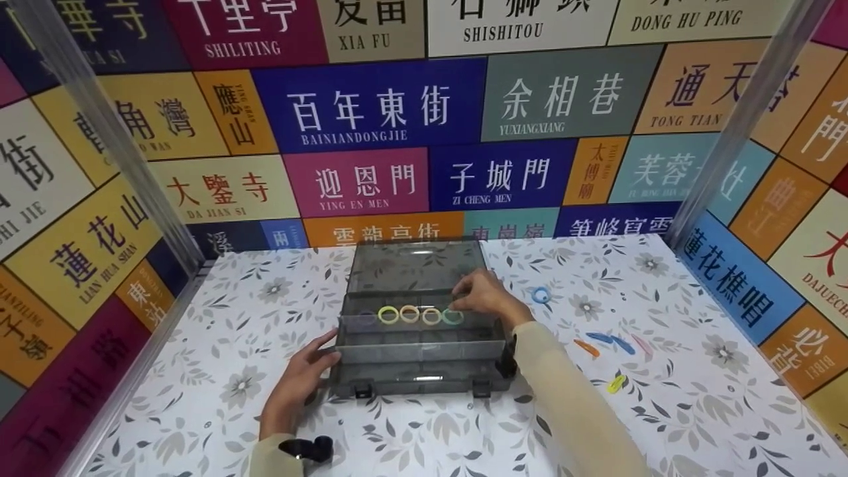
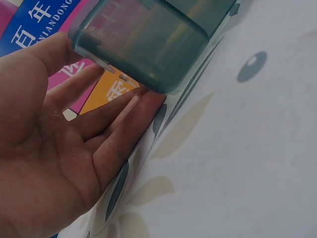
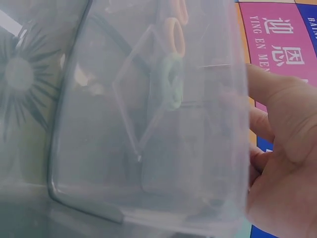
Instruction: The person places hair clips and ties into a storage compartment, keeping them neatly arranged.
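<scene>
A grey see-through plastic case (image 1: 424, 381) stands unfolded, its lid (image 1: 417, 265) raised at the back. Across its raised tray (image 1: 421, 351) runs a row of small ring-shaped hair ties: purple (image 1: 366, 318), yellow (image 1: 389, 315), peach (image 1: 410, 314), cream (image 1: 431, 317) and green (image 1: 453, 316). My right hand (image 1: 487, 293) reaches over the tray from the right and pinches the green hair tie; its fingertips are blurred behind the tray wall in the right wrist view. My left hand (image 2: 64, 129), fingers fairly straight, steadies the case's left end.
A blue hair tie (image 1: 540, 295) lies right of the case. Farther right are hair clips: orange (image 1: 586, 348), blue (image 1: 611, 342), pink (image 1: 641, 344) and yellow (image 1: 616, 383). The flower-patterned tabletop (image 1: 245, 318) meets a wall of coloured signs (image 1: 368, 103) at the back.
</scene>
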### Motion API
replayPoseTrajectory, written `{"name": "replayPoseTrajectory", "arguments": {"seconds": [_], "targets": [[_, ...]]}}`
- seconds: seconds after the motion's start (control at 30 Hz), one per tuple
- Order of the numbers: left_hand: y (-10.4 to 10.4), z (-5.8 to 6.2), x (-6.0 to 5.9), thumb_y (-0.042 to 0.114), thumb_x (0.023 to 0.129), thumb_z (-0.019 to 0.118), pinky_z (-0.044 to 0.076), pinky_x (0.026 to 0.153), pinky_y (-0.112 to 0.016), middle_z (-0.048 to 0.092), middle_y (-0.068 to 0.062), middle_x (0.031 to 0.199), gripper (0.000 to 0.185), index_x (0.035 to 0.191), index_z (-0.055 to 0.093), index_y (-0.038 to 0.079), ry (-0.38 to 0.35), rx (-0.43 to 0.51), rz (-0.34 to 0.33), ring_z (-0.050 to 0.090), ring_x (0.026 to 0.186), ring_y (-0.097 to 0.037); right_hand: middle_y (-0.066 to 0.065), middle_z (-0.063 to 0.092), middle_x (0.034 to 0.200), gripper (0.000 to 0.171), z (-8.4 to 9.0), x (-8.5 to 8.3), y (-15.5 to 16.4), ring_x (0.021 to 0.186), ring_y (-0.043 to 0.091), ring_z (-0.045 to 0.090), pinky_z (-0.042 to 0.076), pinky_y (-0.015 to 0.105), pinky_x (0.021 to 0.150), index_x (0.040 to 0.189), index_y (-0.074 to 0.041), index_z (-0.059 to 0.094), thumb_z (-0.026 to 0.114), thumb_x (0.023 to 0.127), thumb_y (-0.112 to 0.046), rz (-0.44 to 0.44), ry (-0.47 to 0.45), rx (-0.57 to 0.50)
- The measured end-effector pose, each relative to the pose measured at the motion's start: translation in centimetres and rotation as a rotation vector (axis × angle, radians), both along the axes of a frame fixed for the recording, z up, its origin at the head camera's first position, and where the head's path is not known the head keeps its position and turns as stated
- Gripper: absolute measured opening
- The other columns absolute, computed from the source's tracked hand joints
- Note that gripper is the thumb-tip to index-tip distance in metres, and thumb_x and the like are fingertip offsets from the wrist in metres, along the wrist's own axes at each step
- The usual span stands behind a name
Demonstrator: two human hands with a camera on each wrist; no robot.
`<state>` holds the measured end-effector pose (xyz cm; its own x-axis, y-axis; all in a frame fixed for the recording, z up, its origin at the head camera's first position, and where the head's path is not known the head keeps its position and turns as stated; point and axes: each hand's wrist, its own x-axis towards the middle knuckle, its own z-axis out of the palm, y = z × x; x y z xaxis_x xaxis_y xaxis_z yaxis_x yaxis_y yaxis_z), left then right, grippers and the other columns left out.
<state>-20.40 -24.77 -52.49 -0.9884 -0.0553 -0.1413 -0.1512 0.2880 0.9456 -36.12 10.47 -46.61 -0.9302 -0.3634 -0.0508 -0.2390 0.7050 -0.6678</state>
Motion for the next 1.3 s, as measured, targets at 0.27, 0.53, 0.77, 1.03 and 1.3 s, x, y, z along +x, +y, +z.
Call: {"name": "replayPoseTrajectory", "arguments": {"seconds": [0.27, 0.53, 0.77, 1.03, 1.3], "targets": [[0.0, 0.0, -0.1, 0.023, 0.100, 0.061, 0.051, 0.100, -0.057, 0.052, -0.021, 0.149, 0.053, 0.152, 0.046, 0.025, -0.010, 0.032, -0.001, 0.052, 0.135, -0.039, 0.017, 0.061, 0.136, 0.039, 1.7, -0.3, 2.3, 0.122, 0.036, 0.058, 0.052, 0.050, 0.097, 0.117, -0.006, 0.073, 0.080, 0.085, -0.027, 0.022, -0.025, -0.018], [-0.1, -0.3, 0.1, 0.023, 0.100, 0.061, 0.050, 0.101, -0.058, 0.050, -0.022, 0.150, 0.054, 0.152, 0.046, 0.024, -0.020, 0.034, 0.009, 0.050, 0.137, -0.040, 0.019, 0.049, 0.150, 0.039, 2.1, -0.5, 6.3, 0.127, 0.039, 0.055, 0.052, 0.051, 0.094, 0.120, -0.008, 0.072, 0.077, 0.088, -0.031, -0.026, -0.058, -0.057], [0.0, -0.2, 0.0, 0.022, 0.100, 0.061, 0.051, 0.101, -0.055, 0.049, -0.021, 0.151, 0.054, 0.151, 0.047, 0.024, 0.000, 0.031, 0.001, 0.051, 0.136, -0.040, 0.021, 0.051, 0.144, 0.040, 1.2, -0.4, 10.3, 0.119, 0.038, 0.057, 0.052, 0.050, 0.091, 0.122, -0.008, 0.069, 0.073, 0.091, -0.032, -0.109, -0.047, -0.042], [0.0, 0.0, 0.0, 0.025, 0.100, 0.062, 0.050, 0.102, -0.056, 0.046, -0.021, 0.154, 0.055, 0.152, 0.046, 0.024, -0.014, 0.015, 0.001, 0.050, 0.137, -0.040, 0.028, 0.048, 0.144, 0.060, -0.5, -0.3, 13.9, 0.129, 0.045, 0.050, 0.047, 0.055, 0.101, 0.140, -0.003, 0.055, 0.073, 0.092, -0.034, -0.159, -0.100, -0.045], [0.0, 0.1, 0.1, 0.025, 0.100, 0.062, 0.046, 0.105, -0.059, 0.044, -0.020, 0.155, 0.054, 0.152, 0.046, 0.024, -0.019, 0.025, 0.008, 0.049, 0.138, -0.040, 0.029, 0.046, 0.146, 0.068, -1.9, -0.8, 15.3, 0.131, 0.045, 0.047, 0.042, 0.057, 0.107, 0.146, -0.003, 0.049, 0.073, 0.091, -0.035, -0.259, -0.147, -0.058]]}}
